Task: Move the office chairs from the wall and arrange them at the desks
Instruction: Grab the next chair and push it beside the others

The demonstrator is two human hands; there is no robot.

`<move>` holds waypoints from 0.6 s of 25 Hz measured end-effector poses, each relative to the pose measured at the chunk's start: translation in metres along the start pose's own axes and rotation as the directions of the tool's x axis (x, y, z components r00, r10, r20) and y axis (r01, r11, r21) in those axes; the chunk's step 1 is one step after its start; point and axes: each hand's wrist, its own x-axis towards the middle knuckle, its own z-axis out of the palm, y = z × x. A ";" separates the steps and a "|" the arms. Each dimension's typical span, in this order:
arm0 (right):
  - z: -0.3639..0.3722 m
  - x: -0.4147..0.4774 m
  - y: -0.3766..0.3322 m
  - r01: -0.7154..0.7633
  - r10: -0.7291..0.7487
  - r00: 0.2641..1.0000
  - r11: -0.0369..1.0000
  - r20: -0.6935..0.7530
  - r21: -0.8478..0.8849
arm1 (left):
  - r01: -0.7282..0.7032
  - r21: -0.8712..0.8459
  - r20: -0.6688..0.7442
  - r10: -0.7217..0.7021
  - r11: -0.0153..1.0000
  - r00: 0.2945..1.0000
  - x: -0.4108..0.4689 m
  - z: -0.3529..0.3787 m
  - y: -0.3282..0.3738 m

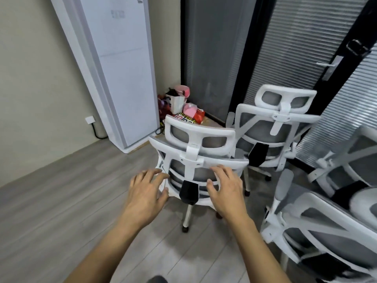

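A white-framed office chair [193, 152] with grey mesh and a headrest stands in front of me, its back towards me. My left hand [145, 190] reaches to the left edge of its backrest frame, fingers spread and lightly curved, at or just touching the frame. My right hand [226, 188] lies over the right side of the backrest with fingers spread along the top rail. A second chair [279, 127] of the same kind stands behind it to the right. Two further chairs [318, 227] crowd the right edge.
A tall white air-conditioner unit [120, 74] stands in the corner at left. A pile of bags and colourful items [181, 105] lies on the floor behind the chair. Glass partitions with blinds [295, 48] run along the right. Grey wood floor [61, 201] spreads to the left.
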 end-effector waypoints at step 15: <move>0.110 0.106 0.020 -0.395 0.437 0.897 0.861 0.069 -0.321 | -0.208 -0.053 0.374 0.212 0.977 0.903 0.191 0.108 -0.118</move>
